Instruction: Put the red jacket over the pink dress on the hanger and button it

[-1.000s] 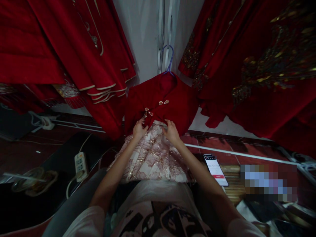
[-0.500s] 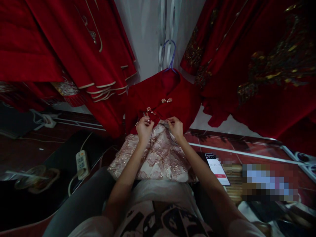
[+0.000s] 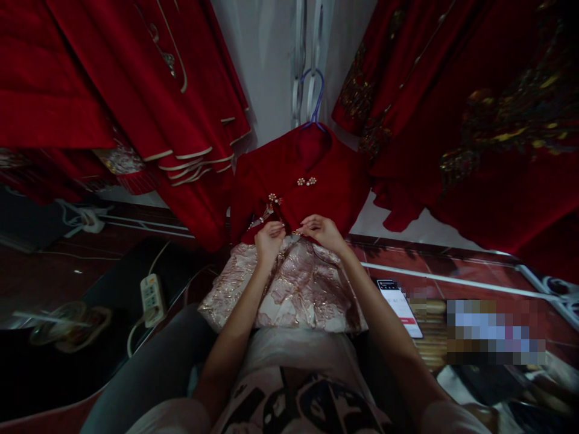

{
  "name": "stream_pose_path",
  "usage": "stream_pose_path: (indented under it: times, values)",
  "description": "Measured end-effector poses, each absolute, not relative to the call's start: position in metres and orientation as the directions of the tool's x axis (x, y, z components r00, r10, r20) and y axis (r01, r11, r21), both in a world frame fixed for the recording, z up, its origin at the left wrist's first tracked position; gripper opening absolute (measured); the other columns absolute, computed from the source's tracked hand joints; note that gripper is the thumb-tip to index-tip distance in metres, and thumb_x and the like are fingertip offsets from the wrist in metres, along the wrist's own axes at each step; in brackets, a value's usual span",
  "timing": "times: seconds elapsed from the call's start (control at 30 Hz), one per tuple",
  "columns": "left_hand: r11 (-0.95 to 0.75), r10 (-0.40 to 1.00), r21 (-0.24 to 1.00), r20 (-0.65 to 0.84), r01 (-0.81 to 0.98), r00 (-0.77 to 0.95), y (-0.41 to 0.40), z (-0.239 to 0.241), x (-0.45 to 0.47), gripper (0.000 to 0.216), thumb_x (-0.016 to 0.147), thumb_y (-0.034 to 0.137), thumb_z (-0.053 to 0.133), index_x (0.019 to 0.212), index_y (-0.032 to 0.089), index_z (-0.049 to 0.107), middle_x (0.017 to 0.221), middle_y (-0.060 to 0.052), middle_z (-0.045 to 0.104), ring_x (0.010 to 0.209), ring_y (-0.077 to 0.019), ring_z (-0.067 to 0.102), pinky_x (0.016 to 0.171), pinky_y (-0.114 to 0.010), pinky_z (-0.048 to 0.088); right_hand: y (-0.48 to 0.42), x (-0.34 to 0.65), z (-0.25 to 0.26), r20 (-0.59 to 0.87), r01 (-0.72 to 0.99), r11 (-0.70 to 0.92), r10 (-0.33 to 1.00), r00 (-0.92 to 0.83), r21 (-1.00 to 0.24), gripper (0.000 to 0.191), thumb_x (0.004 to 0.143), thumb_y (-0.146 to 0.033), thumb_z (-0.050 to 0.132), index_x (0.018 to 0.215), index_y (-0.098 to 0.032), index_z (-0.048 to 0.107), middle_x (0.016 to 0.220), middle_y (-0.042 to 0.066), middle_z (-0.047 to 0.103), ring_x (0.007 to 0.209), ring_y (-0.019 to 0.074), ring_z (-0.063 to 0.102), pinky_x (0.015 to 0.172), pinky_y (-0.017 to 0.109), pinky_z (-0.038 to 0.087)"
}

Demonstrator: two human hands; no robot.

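A red jacket [image 3: 271,163] with beaded flower fastenings [image 3: 306,181] hangs on a purple hanger [image 3: 318,96]. Below it a pale pink and gold brocade cloth [image 3: 289,289] spreads over my lap. At the line where red meets brocade, my left hand [image 3: 270,241] has its fingers closed in a pinch; what lies between them is hidden. My right hand [image 3: 322,232] pinches close by, its fingertips at a small gold ornament on the jacket's lower front. A small gap separates the two hands. Above my left hand, a beaded tassel [image 3: 266,211] trails across the red front.
Other red garments [image 3: 181,120] hang on the left, and gold-embroidered ones [image 3: 452,120] on the right. A power strip [image 3: 152,299] lies on a dark surface left of my leg. To the right, a phone [image 3: 400,310] rests on a slatted surface beside a white metal rail [image 3: 452,278].
Both hands have shifted slightly down and to the right. My right fingers have moved from the brocade's upper edge to the small gold ornament. The jacket stays nearly where it was.
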State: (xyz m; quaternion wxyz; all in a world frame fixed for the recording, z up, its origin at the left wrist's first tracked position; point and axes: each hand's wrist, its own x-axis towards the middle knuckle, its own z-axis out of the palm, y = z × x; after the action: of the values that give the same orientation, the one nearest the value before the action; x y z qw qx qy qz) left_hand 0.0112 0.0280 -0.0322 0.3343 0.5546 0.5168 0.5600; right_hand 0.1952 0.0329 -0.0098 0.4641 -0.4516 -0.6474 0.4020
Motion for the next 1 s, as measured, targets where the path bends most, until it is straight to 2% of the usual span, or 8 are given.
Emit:
stream_pose_path:
  times: [0.13, 0.33, 0.43, 0.73, 0.9, 1.0]
  values:
    - [-0.223, 0.952, 0.96, 0.252, 0.172, -0.172, 0.034, -0.034, 0.008, 0.018, 0.07, 0.014, 0.065, 0.087, 0.015, 0.067, 0.086, -0.006, 0.073, 0.079, -0.0157, 0.07, 0.08, -0.033, 0.058, 0.024, 0.172, -0.008, 0.333, 0.233, 0.333, 0.942, -0.043, -0.914, 0.025, 0.076, -0.038, 0.068, 0.088, -0.016, 0.063, 0.084, 0.006, 0.071, 0.077, 0.0154, 0.068, 0.075, 0.028, 0.055]
    - [-0.202, 0.957, 0.977, 0.212, 0.065, -0.2, 0.037, -0.035, 0.006, 0.017, 0.064, 0.013, 0.068, 0.081, 0.014, 0.07, 0.078, -0.005, 0.073, 0.072, -0.0145, 0.069, 0.077, -0.03, 0.057, 0.021, 0.143, -0.018, 0.415, 0.342, 0.361, 0.905, 0.095, -0.867, 0.017, 0.083, -0.035, 0.06, 0.085, -0.018, 0.063, 0.082, 0.004, 0.07, 0.074, 0.0151, 0.067, 0.066, 0.026, 0.054]
    - [-0.199, 0.964, 0.98, 0.197, 0.011, -0.18, 0.038, -0.036, 0.006, 0.019, 0.063, 0.015, 0.071, 0.081, 0.013, 0.071, 0.078, -0.006, 0.073, 0.072, -0.0144, 0.069, 0.077, -0.03, 0.057, 0.021, 0.138, -0.025, 0.463, 0.425, 0.37, 0.876, 0.137, -0.826, 0.014, 0.085, -0.031, 0.057, 0.086, -0.019, 0.063, 0.085, 0.004, 0.07, 0.075, 0.0156, 0.066, 0.069, 0.027, 0.053]
    - [-0.228, 0.966, 0.97, 0.235, 0.081, -0.104, 0.04, -0.035, -0.002, 0.018, 0.065, 0.021, 0.073, 0.081, 0.014, 0.074, 0.081, -0.008, 0.075, 0.073, -0.0169, 0.07, 0.078, -0.032, 0.057, 0.021, 0.134, -0.036, 0.521, 0.442, 0.417, 0.842, 0.141, -0.794, 0.01, 0.087, -0.026, 0.054, 0.088, -0.019, 0.061, 0.091, 0.005, 0.066, 0.08, 0.016, 0.065, 0.076, 0.029, 0.054]
    - [-0.239, 0.969, 0.962, 0.244, 0.13, -0.029, 0.046, -0.032, -0.009, 0.015, 0.062, 0.023, 0.075, 0.074, 0.015, 0.073, 0.076, -0.006, 0.074, 0.069, -0.0168, 0.069, 0.075, -0.032, 0.056, 0.025, 0.134, -0.034, 0.525, 0.436, 0.425, 0.841, 0.134, -0.793, 0.009, 0.087, -0.025, 0.054, 0.087, -0.019, 0.061, 0.091, 0.005, 0.065, 0.082, 0.0164, 0.064, 0.071, 0.028, 0.054]
    - [-0.209, 0.978, 0.971, 0.21, 0.12, 0.005, 0.049, -0.032, -0.009, 0.014, 0.062, 0.019, 0.074, 0.074, 0.015, 0.071, 0.074, -0.005, 0.072, 0.069, -0.0147, 0.068, 0.074, -0.03, 0.055, 0.027, 0.135, -0.032, 0.504, 0.422, 0.417, 0.856, 0.117, -0.805, 0.012, 0.088, -0.029, 0.054, 0.087, -0.019, 0.06, 0.092, 0.006, 0.065, 0.08, 0.016, 0.064, 0.069, 0.027, 0.055]
